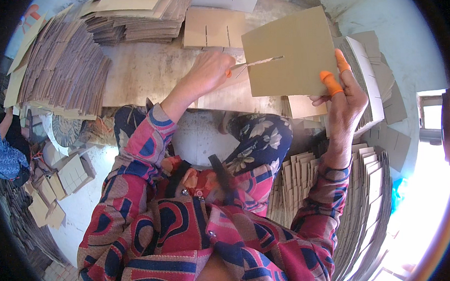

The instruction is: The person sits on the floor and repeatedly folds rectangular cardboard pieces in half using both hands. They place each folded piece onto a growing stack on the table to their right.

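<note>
My right hand (344, 91) holds a flat brown cardboard sheet (296, 63) up by its right side. Orange finger covers sit on its thumb and a finger. A slot with a ragged edge runs inward from the sheet's left edge. Just left of that slot, my left hand (208, 71) is closed in a pinch, with an orange cover on one digit. A thin cardboard strip (239, 70) shows between its fingertips and the sheet; the fingers partly hide its end.
Slotted cardboard (213, 28) lies across the worn wooden board (138, 69). Tall stacks of cardboard (59, 67) stand at left, with slotted partitions (365, 185) at right. Loose pieces (48, 196) lie on the floor. Another person's blue sleeve (7, 153) appears at far left.
</note>
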